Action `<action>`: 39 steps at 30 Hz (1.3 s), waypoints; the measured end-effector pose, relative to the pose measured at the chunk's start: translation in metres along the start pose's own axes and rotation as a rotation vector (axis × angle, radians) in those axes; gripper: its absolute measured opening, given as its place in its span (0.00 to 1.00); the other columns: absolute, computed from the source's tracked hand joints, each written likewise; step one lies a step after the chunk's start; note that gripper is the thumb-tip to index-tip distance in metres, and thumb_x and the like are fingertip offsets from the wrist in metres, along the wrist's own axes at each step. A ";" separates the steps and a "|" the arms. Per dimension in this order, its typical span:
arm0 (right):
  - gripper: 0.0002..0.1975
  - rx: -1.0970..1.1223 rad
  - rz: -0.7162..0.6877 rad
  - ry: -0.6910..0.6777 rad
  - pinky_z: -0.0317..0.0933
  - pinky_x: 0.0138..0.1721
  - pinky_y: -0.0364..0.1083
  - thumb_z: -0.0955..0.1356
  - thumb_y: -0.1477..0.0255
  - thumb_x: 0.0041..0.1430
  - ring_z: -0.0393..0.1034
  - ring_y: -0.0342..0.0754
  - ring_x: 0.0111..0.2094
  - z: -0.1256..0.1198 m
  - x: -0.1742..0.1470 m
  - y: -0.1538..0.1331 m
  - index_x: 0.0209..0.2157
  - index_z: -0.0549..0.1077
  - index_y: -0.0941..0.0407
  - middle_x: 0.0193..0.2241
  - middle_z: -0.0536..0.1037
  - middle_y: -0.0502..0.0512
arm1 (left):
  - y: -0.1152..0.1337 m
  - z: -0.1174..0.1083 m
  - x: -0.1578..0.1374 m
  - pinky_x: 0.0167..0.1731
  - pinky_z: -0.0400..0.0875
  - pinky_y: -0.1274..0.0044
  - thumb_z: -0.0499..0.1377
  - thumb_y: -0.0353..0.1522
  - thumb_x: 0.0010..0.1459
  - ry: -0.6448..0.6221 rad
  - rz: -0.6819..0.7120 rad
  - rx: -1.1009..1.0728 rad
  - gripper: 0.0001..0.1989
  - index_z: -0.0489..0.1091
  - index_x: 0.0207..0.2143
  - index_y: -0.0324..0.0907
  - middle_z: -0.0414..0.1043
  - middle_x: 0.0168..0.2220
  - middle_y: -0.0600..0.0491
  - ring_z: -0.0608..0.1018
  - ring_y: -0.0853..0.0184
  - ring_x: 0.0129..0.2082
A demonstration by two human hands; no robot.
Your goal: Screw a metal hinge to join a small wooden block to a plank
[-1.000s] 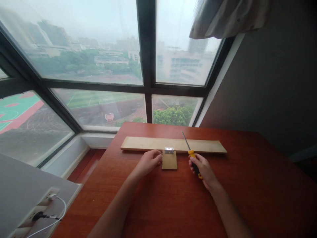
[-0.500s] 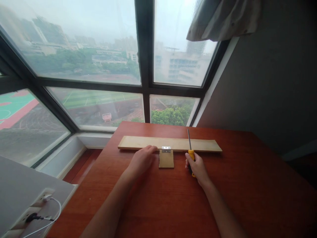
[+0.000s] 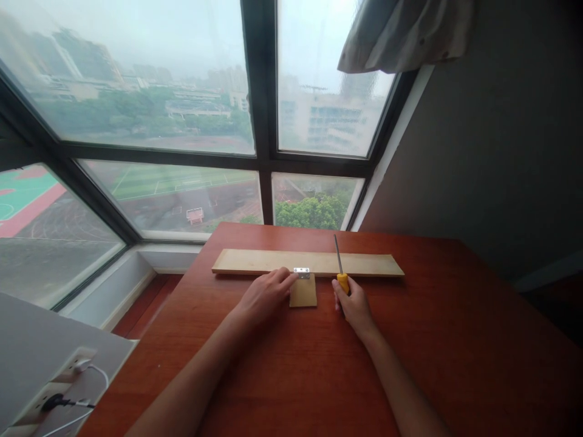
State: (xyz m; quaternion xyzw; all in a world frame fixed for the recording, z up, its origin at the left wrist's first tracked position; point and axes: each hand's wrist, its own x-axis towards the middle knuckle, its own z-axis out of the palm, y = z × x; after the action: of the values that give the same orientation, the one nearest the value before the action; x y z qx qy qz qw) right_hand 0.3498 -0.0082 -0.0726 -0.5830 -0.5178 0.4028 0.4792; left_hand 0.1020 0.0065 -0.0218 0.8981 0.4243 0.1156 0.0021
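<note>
A long pale wooden board [image 3: 255,260] lies across the table. A small square wooden piece [image 3: 304,294] sits against its near edge, and a silver hinge [image 3: 301,270] with screw holes spans the joint between them. My left hand [image 3: 266,294] rests at the left of this joint, fingers extended, fingertips touching the hinge's left end and the small piece's corner. Its thumb is mostly hidden. In my right hand [image 3: 354,306], to the right of the small piece, is a screwdriver with a yellow handle [image 3: 343,284]. Its metal shaft points up and away, crossing over the long board.
The reddish-brown wooden table [image 3: 273,370] reaches to the window frame [image 3: 266,164]. At the lower left, plugs and cables sit in a wall socket strip [image 3: 54,397]. A grey curtain [image 3: 405,36] hangs at the upper right beside a dark wall [image 3: 483,152].
My left hand has shifted right, its fingertips coming onto the hinge's left end. My right hand has moved slightly left with the screwdriver, whose shaft leans further left. The view has shifted slightly.
</note>
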 end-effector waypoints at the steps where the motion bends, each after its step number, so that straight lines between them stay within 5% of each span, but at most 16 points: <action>1: 0.19 -0.001 0.002 0.000 0.55 0.16 0.41 0.65 0.52 0.57 0.63 0.42 0.15 0.000 0.000 0.000 0.29 0.65 0.54 0.18 0.67 0.45 | -0.001 0.002 0.000 0.40 0.70 0.74 0.54 0.27 0.61 0.017 0.028 -0.010 0.16 0.65 0.51 0.45 0.70 0.44 0.49 0.75 0.63 0.42; 7: 0.19 0.006 0.021 -0.019 0.56 0.16 0.41 0.66 0.52 0.57 0.64 0.42 0.15 0.000 0.001 0.000 0.29 0.65 0.54 0.18 0.67 0.45 | -0.003 0.007 0.000 0.39 0.70 0.77 0.53 0.33 0.64 0.208 0.004 -0.198 0.13 0.70 0.49 0.46 0.71 0.44 0.49 0.76 0.67 0.39; 12: 0.19 0.025 0.040 -0.038 0.54 0.14 0.41 0.67 0.52 0.55 0.63 0.43 0.14 0.000 0.002 -0.001 0.29 0.64 0.54 0.17 0.65 0.44 | 0.000 0.004 0.020 0.35 0.70 0.78 0.52 0.31 0.63 0.349 -0.186 -0.470 0.12 0.70 0.47 0.44 0.73 0.43 0.49 0.76 0.69 0.34; 18: 0.18 0.057 0.062 -0.059 0.56 0.15 0.41 0.67 0.53 0.55 0.63 0.42 0.15 -0.001 0.002 -0.005 0.29 0.64 0.54 0.18 0.66 0.45 | -0.007 0.001 0.060 0.34 0.68 0.76 0.55 0.31 0.58 0.187 -0.476 -0.508 0.14 0.69 0.47 0.41 0.77 0.37 0.50 0.77 0.64 0.35; 23: 0.18 0.067 0.076 -0.063 0.56 0.15 0.40 0.67 0.54 0.54 0.63 0.41 0.16 -0.002 0.002 -0.008 0.29 0.64 0.54 0.18 0.66 0.45 | -0.011 0.005 0.073 0.37 0.67 0.74 0.54 0.38 0.60 0.098 -0.557 -0.243 0.13 0.73 0.37 0.40 0.74 0.36 0.46 0.76 0.62 0.37; 28: 0.18 0.081 0.098 -0.074 0.56 0.15 0.40 0.68 0.53 0.52 0.63 0.42 0.16 -0.002 0.001 -0.009 0.29 0.65 0.54 0.17 0.67 0.45 | -0.012 0.010 0.074 0.41 0.68 0.71 0.54 0.38 0.60 0.127 -0.552 -0.111 0.14 0.74 0.35 0.39 0.71 0.37 0.45 0.75 0.60 0.40; 36: 0.18 0.078 0.105 -0.081 0.57 0.15 0.41 0.68 0.54 0.52 0.64 0.43 0.16 -0.003 0.001 -0.008 0.30 0.65 0.55 0.18 0.66 0.45 | -0.001 -0.006 0.058 0.36 0.70 0.73 0.56 0.33 0.58 0.419 -0.348 -0.429 0.05 0.70 0.33 0.41 0.71 0.34 0.51 0.74 0.65 0.35; 39: 0.18 0.073 0.101 -0.080 0.57 0.16 0.41 0.68 0.54 0.53 0.63 0.43 0.16 -0.004 0.001 -0.009 0.30 0.65 0.55 0.18 0.66 0.45 | 0.012 -0.016 0.041 0.40 0.70 0.73 0.55 0.31 0.60 0.394 -0.205 -0.444 0.04 0.69 0.33 0.42 0.72 0.36 0.51 0.74 0.65 0.38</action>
State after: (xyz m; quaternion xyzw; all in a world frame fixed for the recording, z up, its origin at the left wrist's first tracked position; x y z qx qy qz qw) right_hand 0.3519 -0.0078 -0.0632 -0.5741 -0.4913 0.4681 0.4582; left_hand 0.1328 0.0285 0.0033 0.7885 0.4694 0.3766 0.1274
